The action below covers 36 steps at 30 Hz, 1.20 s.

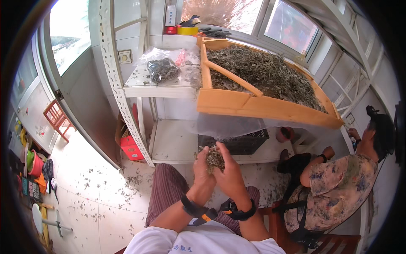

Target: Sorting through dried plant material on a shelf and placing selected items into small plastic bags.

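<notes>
Between my two cupped hands, above my knees, is a clump of dried leaves [215,160], grey-green and crumbly. My left hand [202,171] curls round one side of it and my right hand [228,167] round the other, their palms nearly meeting below. Beyond them, a large wooden tray [262,109] heaped with the same dried leaves [266,70] rests on the shelf, its front edge higher than my hands. A sheet of clear plastic [230,125] hangs under its front.
Left of the tray, a clear bag of dried leaves [163,70] lies on the white shelf [165,92]. A black crate [247,144] stands below. At my right sits another person [338,186]. Leaf scraps litter the floor [93,203]. Tape [187,31] is by the window.
</notes>
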### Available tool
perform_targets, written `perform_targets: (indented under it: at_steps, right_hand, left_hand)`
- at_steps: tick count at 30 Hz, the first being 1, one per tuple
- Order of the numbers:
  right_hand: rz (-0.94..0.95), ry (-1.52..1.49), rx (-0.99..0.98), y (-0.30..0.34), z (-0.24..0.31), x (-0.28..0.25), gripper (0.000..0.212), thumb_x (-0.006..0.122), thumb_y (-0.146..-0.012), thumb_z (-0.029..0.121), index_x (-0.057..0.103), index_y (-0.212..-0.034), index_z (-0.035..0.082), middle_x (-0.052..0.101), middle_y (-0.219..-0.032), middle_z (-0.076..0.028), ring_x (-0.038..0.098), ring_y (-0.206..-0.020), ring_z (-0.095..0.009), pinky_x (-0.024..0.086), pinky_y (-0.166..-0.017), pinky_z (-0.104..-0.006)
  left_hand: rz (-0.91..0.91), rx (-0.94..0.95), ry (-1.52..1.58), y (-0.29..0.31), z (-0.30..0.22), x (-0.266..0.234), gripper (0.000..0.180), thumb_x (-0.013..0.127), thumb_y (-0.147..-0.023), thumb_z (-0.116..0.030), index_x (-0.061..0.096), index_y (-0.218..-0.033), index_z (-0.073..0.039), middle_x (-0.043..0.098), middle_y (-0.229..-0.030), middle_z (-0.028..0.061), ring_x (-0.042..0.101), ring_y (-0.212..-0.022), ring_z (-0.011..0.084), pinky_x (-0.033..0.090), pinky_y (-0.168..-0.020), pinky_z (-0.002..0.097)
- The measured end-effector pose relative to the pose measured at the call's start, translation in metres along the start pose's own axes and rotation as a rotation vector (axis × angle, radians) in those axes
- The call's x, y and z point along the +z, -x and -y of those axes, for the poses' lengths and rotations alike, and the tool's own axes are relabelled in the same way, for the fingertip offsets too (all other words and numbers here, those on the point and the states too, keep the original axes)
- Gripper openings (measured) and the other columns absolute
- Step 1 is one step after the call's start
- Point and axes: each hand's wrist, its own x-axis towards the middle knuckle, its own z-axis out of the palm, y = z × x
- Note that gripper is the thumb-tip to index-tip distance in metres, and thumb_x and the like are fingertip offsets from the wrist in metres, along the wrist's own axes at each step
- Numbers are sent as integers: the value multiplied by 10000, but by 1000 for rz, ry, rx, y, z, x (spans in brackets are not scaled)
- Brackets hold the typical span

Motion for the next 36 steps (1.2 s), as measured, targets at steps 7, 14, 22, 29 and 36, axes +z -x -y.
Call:
perform_targets:
  at_steps: [7, 14, 22, 29, 36]
  right_hand:
    - [-78, 98, -177, 1, 13, -8, 610, 632, -723, 4, 420, -1294, 24, 473, -1259, -170, 485, -1150, -311, 405, -949, -361]
    - [-139, 88, -259, 9, 10, -12, 485, 668, -723, 69, 537, -1187, 18, 490, -1227, -181, 477, -1134, -333, 392, -956, -396]
    - [-361, -114, -266, 5, 4, -11, 512, 596, -820, 349, 540, -1187, -3, 418, -1340, -160, 424, -1167, -280, 363, -954, -375]
    - [-267, -286, -165, 16, 0, -1, 344, 464, -900, 195, 575, -1143, -21, 523, -1263, -128, 476, -1170, -244, 336, -1009, -345]
    - [-354, -408, -85, 23, -3, 2, 273, 434, -888, 64, 600, -1090, -18, 559, -1211, -125, 531, -1094, -228, 390, -950, -331]
  left_hand:
    - [39, -227, 153, -1, -13, 12, 387, 423, -918, -393, 589, -967, -47, 627, -947, 108, 598, -893, 268, 490, -810, 421]
    - [140, -312, 311, 5, -14, 12, 331, 513, -889, -330, 601, -963, -19, 647, -953, 136, 621, -898, 273, 513, -841, 403]
    - [123, -243, 51, 28, 3, 29, 314, 467, -900, -305, 562, -939, -8, 607, -875, 96, 582, -786, 230, 480, -762, 344]
    - [299, 622, -1474, 35, 22, 5, 229, 457, -892, -89, 530, -1104, -41, 541, -978, 25, 538, -937, 153, 420, -806, 235]
    - [222, 439, -1114, 36, 54, -13, 223, 418, -921, -91, 502, -1114, -18, 516, -1032, 40, 499, -984, 117, 400, -855, 222]
